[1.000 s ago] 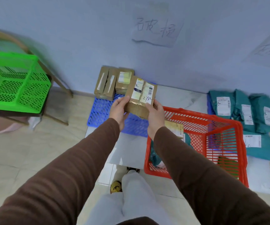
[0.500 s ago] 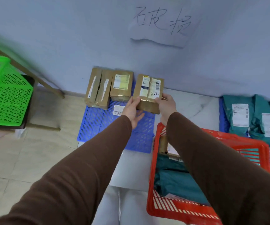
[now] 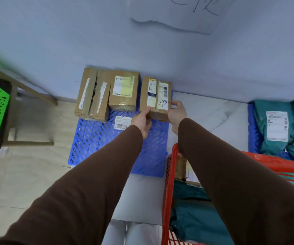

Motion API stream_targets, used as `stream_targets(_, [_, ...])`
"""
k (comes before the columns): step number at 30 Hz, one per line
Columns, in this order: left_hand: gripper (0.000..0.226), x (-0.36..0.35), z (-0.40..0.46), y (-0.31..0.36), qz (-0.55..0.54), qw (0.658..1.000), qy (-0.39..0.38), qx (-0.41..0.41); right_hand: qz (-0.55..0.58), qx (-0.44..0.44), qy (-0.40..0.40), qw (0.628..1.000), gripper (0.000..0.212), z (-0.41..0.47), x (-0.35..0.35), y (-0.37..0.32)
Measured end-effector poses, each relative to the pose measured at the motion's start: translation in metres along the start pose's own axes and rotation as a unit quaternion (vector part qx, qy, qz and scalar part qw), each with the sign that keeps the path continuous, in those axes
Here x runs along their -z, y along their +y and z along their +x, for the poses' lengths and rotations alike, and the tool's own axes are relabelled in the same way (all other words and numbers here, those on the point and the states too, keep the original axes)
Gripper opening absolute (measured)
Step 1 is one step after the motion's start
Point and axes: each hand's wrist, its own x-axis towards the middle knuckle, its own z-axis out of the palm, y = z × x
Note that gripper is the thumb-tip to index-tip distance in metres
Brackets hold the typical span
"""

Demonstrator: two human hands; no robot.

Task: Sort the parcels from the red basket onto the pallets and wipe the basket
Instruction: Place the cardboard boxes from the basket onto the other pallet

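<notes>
Both hands grip one cardboard parcel [image 3: 156, 98] (marked 8732): left hand [image 3: 141, 121] at seven o'clock, right hand [image 3: 176, 114] at four, fingers curled round its near corners. It sits on the blue pallet [image 3: 96, 144], red basket [image 3: 167, 191] at five o'clock.

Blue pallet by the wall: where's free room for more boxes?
Free: near half of the blue pallet, in front of the box row, apart from a loose label. Crowded: wall edge, three boxes plus the held box in both hands.
</notes>
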Motion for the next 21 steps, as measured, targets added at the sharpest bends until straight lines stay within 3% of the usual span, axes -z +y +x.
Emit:
stream_targets(7, [0.047,0.013,0.021,0.001,0.007,1.000,0.010,-0.001,-0.009,0.006,-0.029,1.000,0.051,0.018,-0.007,0.010])
stream_targets(13, [0.046,0.014,0.021,0.003,0.025,1.000,0.009,-0.016,0.010,-0.010,-0.083,0.996,0.071,0.023,-0.009,0.011])
stream_targets(21, [0.053,0.007,-0.037,-0.002,0.071,0.997,-0.012,-0.030,0.032,0.011,-0.106,0.994,0.068,-0.025,0.020,-0.003])
